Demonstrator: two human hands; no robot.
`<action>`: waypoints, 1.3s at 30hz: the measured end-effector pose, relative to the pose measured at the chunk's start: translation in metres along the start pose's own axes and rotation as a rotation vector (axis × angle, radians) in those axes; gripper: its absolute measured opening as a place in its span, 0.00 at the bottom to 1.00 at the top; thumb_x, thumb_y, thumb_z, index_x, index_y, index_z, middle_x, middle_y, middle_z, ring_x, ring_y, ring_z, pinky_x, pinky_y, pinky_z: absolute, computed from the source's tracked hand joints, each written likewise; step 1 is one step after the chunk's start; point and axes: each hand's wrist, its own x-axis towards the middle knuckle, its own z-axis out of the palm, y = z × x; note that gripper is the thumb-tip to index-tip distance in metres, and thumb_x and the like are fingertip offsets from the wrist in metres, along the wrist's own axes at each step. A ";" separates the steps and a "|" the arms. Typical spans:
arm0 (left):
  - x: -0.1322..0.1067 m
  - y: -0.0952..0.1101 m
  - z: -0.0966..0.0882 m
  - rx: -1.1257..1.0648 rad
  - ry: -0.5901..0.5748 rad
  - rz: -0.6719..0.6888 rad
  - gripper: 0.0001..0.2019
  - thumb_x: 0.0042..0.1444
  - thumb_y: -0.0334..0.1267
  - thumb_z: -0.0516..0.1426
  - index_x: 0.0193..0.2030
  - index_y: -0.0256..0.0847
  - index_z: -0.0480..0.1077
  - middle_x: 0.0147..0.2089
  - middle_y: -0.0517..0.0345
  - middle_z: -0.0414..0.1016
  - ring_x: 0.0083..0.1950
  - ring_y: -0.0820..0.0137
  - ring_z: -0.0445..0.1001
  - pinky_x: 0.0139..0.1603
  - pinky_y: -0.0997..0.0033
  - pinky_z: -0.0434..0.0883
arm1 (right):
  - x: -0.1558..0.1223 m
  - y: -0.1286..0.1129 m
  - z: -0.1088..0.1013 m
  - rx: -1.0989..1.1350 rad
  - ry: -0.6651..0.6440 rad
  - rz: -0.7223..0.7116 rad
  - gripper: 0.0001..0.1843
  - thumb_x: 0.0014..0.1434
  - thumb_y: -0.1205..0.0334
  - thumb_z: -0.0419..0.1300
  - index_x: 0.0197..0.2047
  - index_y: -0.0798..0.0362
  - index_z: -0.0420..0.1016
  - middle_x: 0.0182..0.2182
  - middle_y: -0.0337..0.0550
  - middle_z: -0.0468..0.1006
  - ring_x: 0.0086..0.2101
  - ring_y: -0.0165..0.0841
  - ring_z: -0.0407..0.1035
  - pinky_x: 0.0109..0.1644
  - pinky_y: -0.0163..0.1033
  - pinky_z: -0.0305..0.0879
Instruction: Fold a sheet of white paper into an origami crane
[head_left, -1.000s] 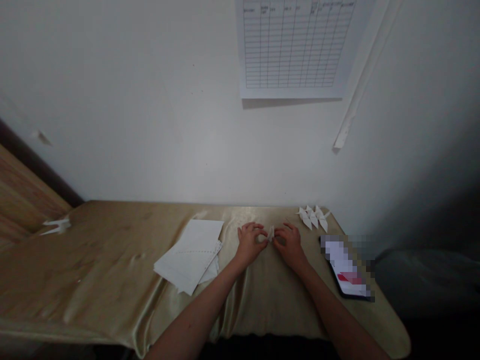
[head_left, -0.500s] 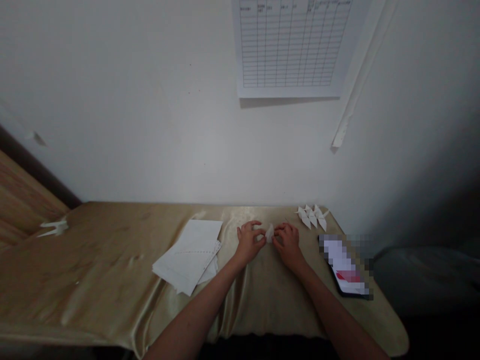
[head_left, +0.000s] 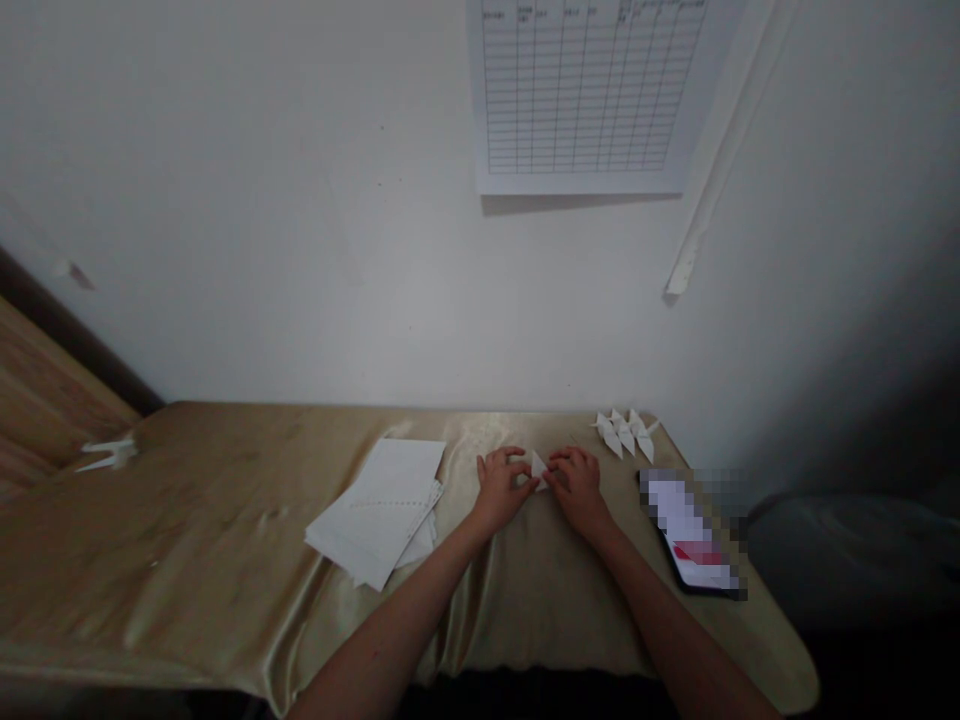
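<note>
Between my two hands is a small piece of folded white paper (head_left: 539, 466), its pointed tip facing the wall. My left hand (head_left: 502, 487) pinches its left side with thumb and forefinger, the other fingers curled loosely. On the opposite side, my right hand (head_left: 576, 485) grips the paper with its fingertips. The fingers hide part of the folds. To the right, near the wall, three folded paper cranes (head_left: 625, 434) stand in a row. A loose stack of white paper sheets (head_left: 382, 510) lies left of my left hand.
A phone (head_left: 690, 535) with a lit, blurred screen lies at the right edge of the cloth-covered table (head_left: 202, 560). White plastic-looking pieces (head_left: 112, 453) sit at the far left. A printed chart (head_left: 585, 100) hangs on the wall.
My hands have come slightly closer together around the folded paper. It now shows a sharper triangular outline. The cranes, sheets and phone have stayed in place.
</note>
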 end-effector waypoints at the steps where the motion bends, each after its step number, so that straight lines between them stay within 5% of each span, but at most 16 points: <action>1: 0.001 0.000 0.000 0.000 0.002 -0.003 0.02 0.53 0.38 0.66 0.35 0.48 0.80 0.58 0.56 0.73 0.63 0.56 0.66 0.70 0.33 0.44 | 0.000 0.000 0.000 0.005 -0.002 0.009 0.08 0.63 0.57 0.58 0.38 0.48 0.79 0.47 0.47 0.76 0.52 0.42 0.62 0.59 0.50 0.53; 12: 0.006 -0.006 -0.001 -0.004 0.070 -0.001 0.03 0.48 0.34 0.69 0.31 0.46 0.81 0.56 0.54 0.75 0.60 0.56 0.68 0.65 0.45 0.59 | 0.000 -0.006 -0.001 -0.032 0.005 0.048 0.09 0.62 0.54 0.60 0.38 0.46 0.80 0.47 0.45 0.76 0.53 0.44 0.60 0.61 0.54 0.50; 17: 0.008 -0.010 0.002 -0.002 0.070 0.006 0.02 0.50 0.36 0.68 0.32 0.45 0.81 0.55 0.53 0.76 0.58 0.58 0.71 0.63 0.49 0.63 | 0.002 -0.001 -0.007 0.009 -0.017 0.006 0.17 0.69 0.55 0.49 0.44 0.47 0.80 0.46 0.47 0.76 0.50 0.41 0.63 0.58 0.51 0.54; 29: 0.009 -0.015 0.002 -0.024 0.110 -0.014 0.08 0.52 0.39 0.67 0.40 0.50 0.82 0.55 0.53 0.76 0.59 0.59 0.71 0.63 0.52 0.63 | 0.005 -0.003 -0.009 0.124 0.047 0.050 0.09 0.61 0.53 0.62 0.36 0.48 0.80 0.43 0.46 0.77 0.49 0.42 0.64 0.58 0.50 0.57; 39: 0.005 -0.009 0.001 -0.040 0.099 -0.014 0.03 0.50 0.37 0.68 0.33 0.50 0.82 0.56 0.58 0.77 0.60 0.59 0.71 0.66 0.49 0.60 | 0.004 -0.008 -0.008 0.156 0.013 0.077 0.10 0.60 0.52 0.62 0.36 0.48 0.81 0.43 0.46 0.77 0.50 0.42 0.64 0.58 0.49 0.58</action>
